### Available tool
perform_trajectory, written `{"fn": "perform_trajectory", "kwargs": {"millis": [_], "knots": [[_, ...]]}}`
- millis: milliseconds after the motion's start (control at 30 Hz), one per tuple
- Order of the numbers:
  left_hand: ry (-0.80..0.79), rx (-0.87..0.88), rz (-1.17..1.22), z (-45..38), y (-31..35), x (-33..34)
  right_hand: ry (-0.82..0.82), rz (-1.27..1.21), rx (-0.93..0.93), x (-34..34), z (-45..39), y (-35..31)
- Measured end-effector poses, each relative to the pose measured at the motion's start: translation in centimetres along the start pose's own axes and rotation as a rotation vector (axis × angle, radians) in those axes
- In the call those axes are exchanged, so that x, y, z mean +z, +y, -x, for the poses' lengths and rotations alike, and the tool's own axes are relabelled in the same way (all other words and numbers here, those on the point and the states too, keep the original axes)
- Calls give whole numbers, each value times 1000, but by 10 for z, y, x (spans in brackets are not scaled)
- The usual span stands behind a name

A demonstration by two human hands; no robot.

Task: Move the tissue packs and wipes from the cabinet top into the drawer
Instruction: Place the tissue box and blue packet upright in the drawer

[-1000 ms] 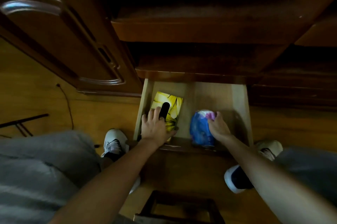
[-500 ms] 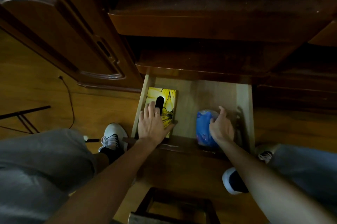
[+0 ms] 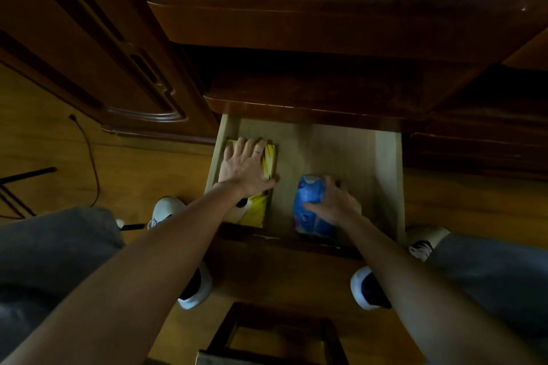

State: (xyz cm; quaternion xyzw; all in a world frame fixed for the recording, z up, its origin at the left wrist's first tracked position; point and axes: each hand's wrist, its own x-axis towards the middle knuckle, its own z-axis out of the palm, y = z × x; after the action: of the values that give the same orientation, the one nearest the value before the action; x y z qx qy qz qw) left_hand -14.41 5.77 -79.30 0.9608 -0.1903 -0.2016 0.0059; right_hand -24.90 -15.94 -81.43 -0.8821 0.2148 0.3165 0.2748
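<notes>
An open wooden drawer (image 3: 388, 180) juts out below the dark cabinet. A yellow flowered tissue box (image 3: 258, 210) lies along its left side. My left hand (image 3: 243, 165) lies flat on the box with straight fingers, covering its far half. A blue wipes pack (image 3: 308, 207) with a white lid lies in the middle of the drawer. My right hand (image 3: 335, 201) grips the pack from its right side, thumb across the top.
A dark cabinet top (image 3: 296, 23) and a closed drawer front (image 3: 311, 97) overhang the drawer. A carved cabinet door (image 3: 98, 53) stands at left. A black cable (image 3: 89, 157) trails on the wooden floor. My shoes flank the drawer front; a wooden frame (image 3: 272, 335) sits below.
My left hand has slid farther along the yellow box, now covering its black opening. My right hand has closed round the blue pack, which lies a little farther right in the drawer.
</notes>
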Motion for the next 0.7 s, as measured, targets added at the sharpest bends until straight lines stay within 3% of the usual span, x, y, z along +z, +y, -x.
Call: {"fn": "perform_trajectory", "kwargs": {"millis": [200, 400, 567, 700], "knots": [[-17, 22, 2, 12, -7, 5, -51, -89, -152, 19, 1, -18], [-32, 49, -19, 9, -13, 4, 9, -26, -170, 19, -2, -24], [-11, 64, -77, 10, -14, 5, -399, -360, -138, 8, 1, -30], [-64, 37, -81, 14, -10, 2, -273, -190, -194, 14, 6, -31]]}}
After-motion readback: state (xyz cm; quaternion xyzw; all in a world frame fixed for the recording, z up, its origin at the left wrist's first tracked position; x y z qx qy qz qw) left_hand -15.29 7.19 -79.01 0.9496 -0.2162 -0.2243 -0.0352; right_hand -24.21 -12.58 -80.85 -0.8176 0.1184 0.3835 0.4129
